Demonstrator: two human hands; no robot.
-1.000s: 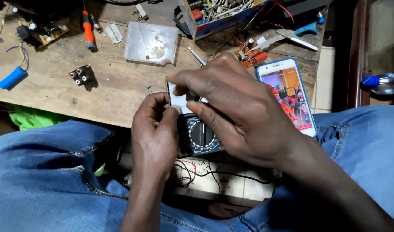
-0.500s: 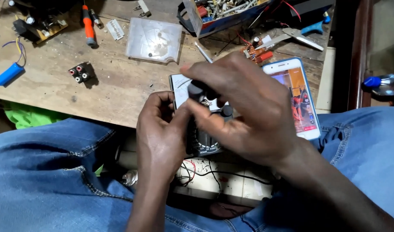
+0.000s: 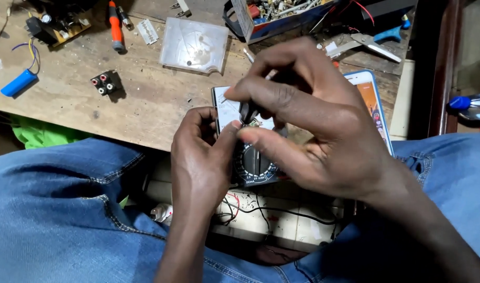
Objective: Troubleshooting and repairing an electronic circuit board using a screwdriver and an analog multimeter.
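Over the lap, two hands [image 3: 208, 152] [image 3: 313, 126] on one multimeter [image 3: 253, 165].

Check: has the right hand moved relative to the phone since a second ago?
Yes. The right hand has lifted off the multimeter and shifted toward the bench's far side, now covering more of the phone.

A black meter [image 3: 253, 165] with white dial marks, blue jeans [image 3: 56, 209], a blue battery [image 3: 19, 83], an orange screwdriver [image 3: 115, 23], green cloth [image 3: 41, 133].
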